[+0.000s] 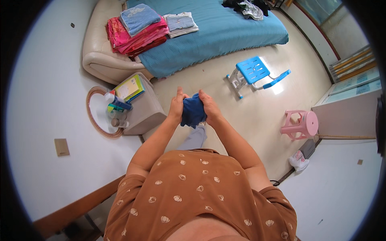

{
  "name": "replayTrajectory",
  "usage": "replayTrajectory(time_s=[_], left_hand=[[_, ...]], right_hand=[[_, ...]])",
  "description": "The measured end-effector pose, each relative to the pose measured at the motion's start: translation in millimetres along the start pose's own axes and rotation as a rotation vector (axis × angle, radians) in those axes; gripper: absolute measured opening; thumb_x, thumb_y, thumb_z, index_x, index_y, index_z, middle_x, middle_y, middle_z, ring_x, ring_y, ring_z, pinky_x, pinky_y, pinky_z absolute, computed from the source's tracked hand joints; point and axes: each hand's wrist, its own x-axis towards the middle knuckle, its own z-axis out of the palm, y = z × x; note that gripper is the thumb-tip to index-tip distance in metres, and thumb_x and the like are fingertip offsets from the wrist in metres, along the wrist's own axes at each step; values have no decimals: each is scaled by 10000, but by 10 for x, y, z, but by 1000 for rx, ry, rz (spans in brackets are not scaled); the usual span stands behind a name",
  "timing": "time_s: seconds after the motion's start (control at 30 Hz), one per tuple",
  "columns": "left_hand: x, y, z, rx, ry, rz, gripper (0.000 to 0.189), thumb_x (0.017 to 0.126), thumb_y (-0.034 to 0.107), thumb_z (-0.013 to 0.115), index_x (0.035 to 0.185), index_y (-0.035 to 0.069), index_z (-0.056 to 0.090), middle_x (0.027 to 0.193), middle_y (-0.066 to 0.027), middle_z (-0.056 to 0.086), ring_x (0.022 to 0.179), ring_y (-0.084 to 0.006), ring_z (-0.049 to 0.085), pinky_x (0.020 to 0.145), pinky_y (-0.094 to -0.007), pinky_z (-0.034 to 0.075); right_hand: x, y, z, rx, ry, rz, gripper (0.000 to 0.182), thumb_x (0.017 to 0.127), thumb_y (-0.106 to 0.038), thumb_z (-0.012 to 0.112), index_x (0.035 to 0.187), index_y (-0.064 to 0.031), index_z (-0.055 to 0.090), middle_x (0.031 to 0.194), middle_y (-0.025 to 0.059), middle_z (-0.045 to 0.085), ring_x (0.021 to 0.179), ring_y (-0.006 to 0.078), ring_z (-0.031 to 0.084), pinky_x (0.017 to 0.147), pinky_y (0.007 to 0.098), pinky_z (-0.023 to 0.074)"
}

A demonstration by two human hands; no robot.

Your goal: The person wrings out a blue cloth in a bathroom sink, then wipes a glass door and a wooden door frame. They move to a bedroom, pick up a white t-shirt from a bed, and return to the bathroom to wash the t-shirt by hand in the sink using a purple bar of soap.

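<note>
A bunched dark blue cloth (193, 111) is held up in front of my body, above the floor. My left hand (177, 105) grips its left side, thumb pointing up. On the other side my right hand (210, 106) grips the cloth, its thumb along the top edge. The fingers of both hands are mostly hidden behind the fabric, and what kind of garment or cloth it is cannot be told.
Ahead stands a bed with a blue cover (187, 51), bearing folded pink bedding (120, 36), folded clothes (181, 24) and a dark clothes pile (253, 10). A cabinet with bottles (144, 111) is at left. Rightward are a blue chair (253, 70) and a pink stool (310, 123).
</note>
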Motion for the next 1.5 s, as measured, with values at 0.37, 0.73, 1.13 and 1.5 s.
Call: replayTrajectory(time_s=[0.37, 0.73, 1.13, 1.5], left_hand=[[1870, 777, 1120, -450, -366, -240, 606, 983, 533, 469, 1314, 27, 511, 1247, -97, 592, 1158, -179, 553, 951, -308, 448], [3694, 722, 1964, -158, -23, -9, 434, 1009, 420, 456, 940, 37, 648, 884, -55, 654, 795, -130, 596, 759, -291, 492], [5427, 1236, 2055, -200, 395, 130, 168, 991, 202, 541, 1001, 49, 610, 864, -6, 604, 742, -105, 529, 674, -271, 446], [6677, 1497, 855, -589, 419, -118, 429, 983, 471, 515, 930, 73, 665, 909, -61, 694, 782, -159, 666, 717, -308, 544]], right_hand=[[1697, -1504, -482, 215, -67, 220, 294, 978, -357, 572, 1110, -94, 588, 1017, 27, 648, 899, 129, 634, 791, 287, 523], [3281, -2071, -1250, -727, 121, -329, 375, 997, -383, 507, 933, -25, 600, 786, 147, 644, 703, 287, 612, 627, 374, 456], [4884, -3043, -1683, -1205, -217, -66, 249, 885, -276, 635, 926, -31, 611, 796, 166, 643, 759, 341, 632, 674, 413, 468], [7612, -2906, -2001, -726, -72, 364, 293, 891, -324, 639, 1090, -110, 634, 992, 7, 658, 919, 141, 582, 715, 330, 497]])
